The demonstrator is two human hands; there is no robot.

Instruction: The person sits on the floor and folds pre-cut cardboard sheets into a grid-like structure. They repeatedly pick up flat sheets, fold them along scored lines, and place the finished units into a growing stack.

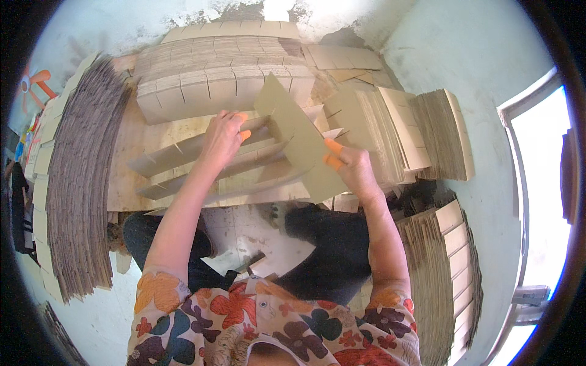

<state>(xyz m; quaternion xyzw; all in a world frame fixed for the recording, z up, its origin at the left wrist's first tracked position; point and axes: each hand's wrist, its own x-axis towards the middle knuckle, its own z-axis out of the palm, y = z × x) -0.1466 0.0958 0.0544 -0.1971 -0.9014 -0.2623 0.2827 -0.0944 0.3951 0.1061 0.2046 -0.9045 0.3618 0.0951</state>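
My right hand (pixel 349 163) grips the right edge of a slotted cardboard divider sheet (pixel 299 140), with orange covers on the thumb and a finger. That sheet stands tilted across several long cardboard strips set roughly parallel on the table. On the left, my left hand (pixel 224 133) is closed at the top edge of the farthest strip (pixel 177 152), its orange-covered fingertips on either side of it. A nearer strip (pixel 213 172) runs below my left wrist. Small cross pieces (pixel 332 133) stick up beside my right fingers.
Stacks of slotted cardboard stand at the back (pixel 226 85), the left (pixel 82 177), the right (pixel 390 128) and the lower right (pixel 427 262). Bare wooden tabletop (pixel 125 140) shows at left. An orange fan (pixel 38 83) is at far left; a bright opening (pixel 543 177) is at right.
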